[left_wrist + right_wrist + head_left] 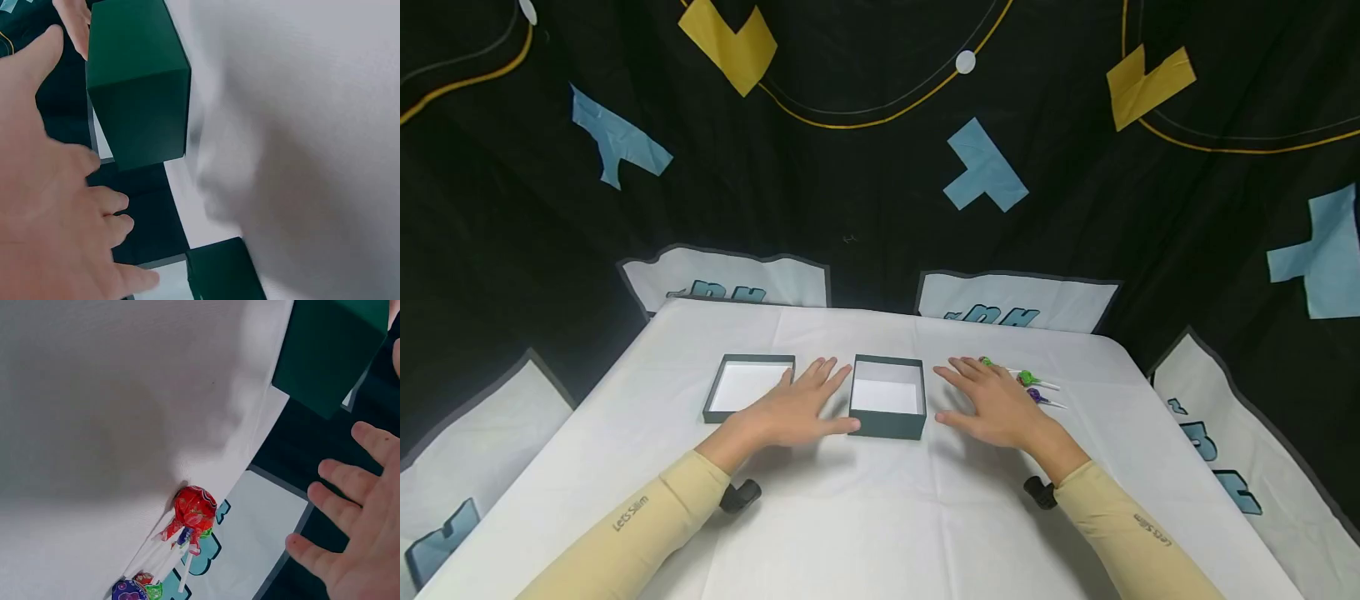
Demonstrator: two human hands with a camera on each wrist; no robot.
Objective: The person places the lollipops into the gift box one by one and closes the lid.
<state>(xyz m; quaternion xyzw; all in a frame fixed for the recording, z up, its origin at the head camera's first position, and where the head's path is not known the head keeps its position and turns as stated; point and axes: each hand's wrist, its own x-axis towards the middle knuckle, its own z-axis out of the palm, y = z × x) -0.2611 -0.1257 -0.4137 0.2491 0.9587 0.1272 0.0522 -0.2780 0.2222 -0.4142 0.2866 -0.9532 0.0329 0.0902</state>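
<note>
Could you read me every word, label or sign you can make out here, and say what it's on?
"Let's Silim": left sleeve; second word's spelling uncertain.
"Let's Silim": right sleeve, upside down, equally uncertain.
White panels: blue letters, partly hidden; no whole word readable.
Lollipop wrappers: printing too small and blurred to read.

On the table (pixel 865 533) before me, the box (pixel 887 426) sits between the lid (pixel 745 387) at its left and the lollipops (pixel 1027 379) at its right. My left hand (pixel 801 408) is between lid and box, my right hand (pixel 996 407) between box and lollipops. A curtain (pixel 835 200) hangs behind the table.
</note>
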